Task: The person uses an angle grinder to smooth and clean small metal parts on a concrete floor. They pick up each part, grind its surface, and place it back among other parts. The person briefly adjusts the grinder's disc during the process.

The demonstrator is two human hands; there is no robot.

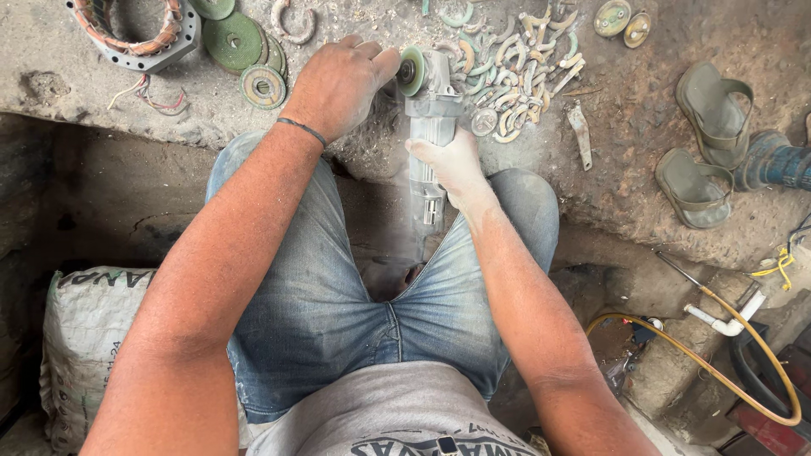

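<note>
Dusty concrete floor (625,169) carries three green grinding discs (232,40), two sandals (705,143), one wrench (581,133) and a heap of curved metal pieces (515,67). One grinder (429,127) lies between the knees; the right hand (452,165) wraps its body, the left hand (338,84) is curled closed beside its wheel (411,71).
</note>
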